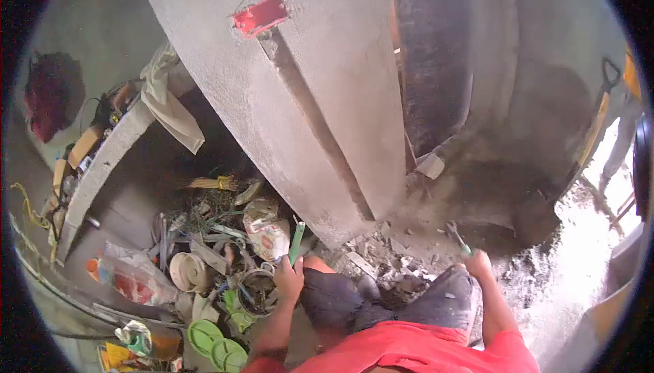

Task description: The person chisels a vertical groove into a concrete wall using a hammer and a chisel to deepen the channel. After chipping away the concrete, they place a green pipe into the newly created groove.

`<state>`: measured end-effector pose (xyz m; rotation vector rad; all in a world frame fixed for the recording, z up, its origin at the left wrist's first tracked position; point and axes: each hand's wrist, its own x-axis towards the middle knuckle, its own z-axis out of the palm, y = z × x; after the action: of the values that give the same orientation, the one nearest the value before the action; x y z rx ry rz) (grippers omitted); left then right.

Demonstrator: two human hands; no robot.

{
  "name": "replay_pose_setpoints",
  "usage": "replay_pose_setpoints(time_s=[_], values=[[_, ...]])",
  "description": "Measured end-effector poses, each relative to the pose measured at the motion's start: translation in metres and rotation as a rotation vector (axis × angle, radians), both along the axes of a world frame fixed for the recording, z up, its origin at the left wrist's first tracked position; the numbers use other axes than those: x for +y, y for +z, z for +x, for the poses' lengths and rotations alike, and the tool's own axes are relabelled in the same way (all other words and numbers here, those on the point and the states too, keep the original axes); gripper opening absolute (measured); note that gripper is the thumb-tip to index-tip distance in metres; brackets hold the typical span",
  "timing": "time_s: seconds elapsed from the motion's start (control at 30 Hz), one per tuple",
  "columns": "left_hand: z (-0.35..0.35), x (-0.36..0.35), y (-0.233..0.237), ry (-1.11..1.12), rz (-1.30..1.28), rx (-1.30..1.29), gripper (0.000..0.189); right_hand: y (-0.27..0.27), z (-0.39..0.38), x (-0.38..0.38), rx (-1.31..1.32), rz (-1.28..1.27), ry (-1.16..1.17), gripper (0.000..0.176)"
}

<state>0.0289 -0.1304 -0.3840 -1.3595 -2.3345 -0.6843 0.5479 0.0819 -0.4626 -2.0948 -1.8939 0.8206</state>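
Note:
My left hand [289, 279] is closed around a slim green tool [298, 240], held upright with its pale tip on top; its exact kind is not clear. My right hand [478, 264] grips a small hammer [460, 240], with its metal head pointing up and away from me. Ahead stands a grey plastered wall [225, 80] with a red electrical box [261, 16] set into it. A straight groove [317, 128] runs from below the box down to the wall's foot. Both hands are apart from the wall.
Broken rubble [388, 254] lies at the wall's foot, between my knees. On the left are a white bucket [189, 272], green plastic lids [216, 347], bags and scraps. A shovel [599, 114] leans at the right, near another person's leg [621, 145].

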Motion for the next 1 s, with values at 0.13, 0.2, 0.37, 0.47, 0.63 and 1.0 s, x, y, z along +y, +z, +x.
replay_pose_setpoints(time_s=[0.13,0.2,0.37,0.47,0.63,1.0], values=[[0.011,0.008,-0.005,0.119,0.040,-0.045,0.037,-0.126,0.039,-0.019,-0.005,-0.093,-0.010,0.056],[0.015,0.012,-0.002,0.112,0.103,0.016,0.037,-0.160,0.048,-0.011,0.122,-0.198,-0.166,0.053],[0.008,0.025,-0.004,0.085,0.021,0.008,0.036,-0.188,0.051,-0.001,0.396,-0.292,-0.285,0.032],[0.002,0.025,-0.014,0.114,0.017,0.015,0.036,-0.137,0.040,-0.007,0.437,-0.367,-0.332,0.036],[-0.002,0.024,-0.016,0.119,0.020,-0.027,0.037,-0.144,0.042,0.002,0.399,-0.446,-0.333,0.036],[0.002,0.012,-0.016,0.164,0.106,-0.072,0.040,-0.146,0.044,-0.001,0.118,-0.271,-0.132,0.035]])
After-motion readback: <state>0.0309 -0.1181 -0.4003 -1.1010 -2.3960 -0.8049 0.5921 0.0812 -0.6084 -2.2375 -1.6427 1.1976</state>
